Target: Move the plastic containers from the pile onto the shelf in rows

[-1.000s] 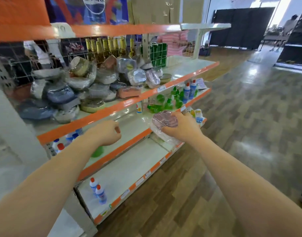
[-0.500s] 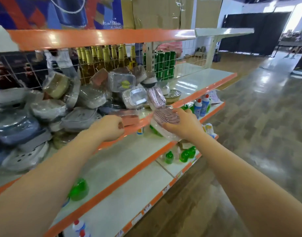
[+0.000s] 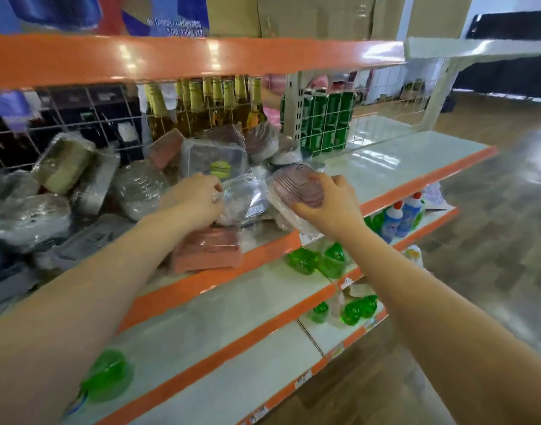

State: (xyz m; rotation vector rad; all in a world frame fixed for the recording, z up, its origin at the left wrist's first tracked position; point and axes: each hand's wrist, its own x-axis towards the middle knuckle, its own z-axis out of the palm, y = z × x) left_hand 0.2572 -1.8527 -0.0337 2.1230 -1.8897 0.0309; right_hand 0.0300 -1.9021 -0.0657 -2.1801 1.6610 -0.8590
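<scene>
A pile of wrapped plastic containers covers the left part of the middle shelf. My right hand grips a pink ribbed oval container in clear wrap, held just above the shelf's orange front edge at the pile's right end. My left hand reaches into the pile and pinches the wrap of a clear square container. A flat pink container lies at the shelf's front, below my left wrist.
Glass bottles and green cans stand behind a wire grid at the back. Green bottles and blue bottles sit on lower shelves. The right part of the middle shelf is bare white. An orange shelf hangs overhead.
Both hands rose from the lower shelf level to the middle shelf. My right hand brought the pink oval container up to the pile; my left hand reached into the pile and took hold of a wrapped container.
</scene>
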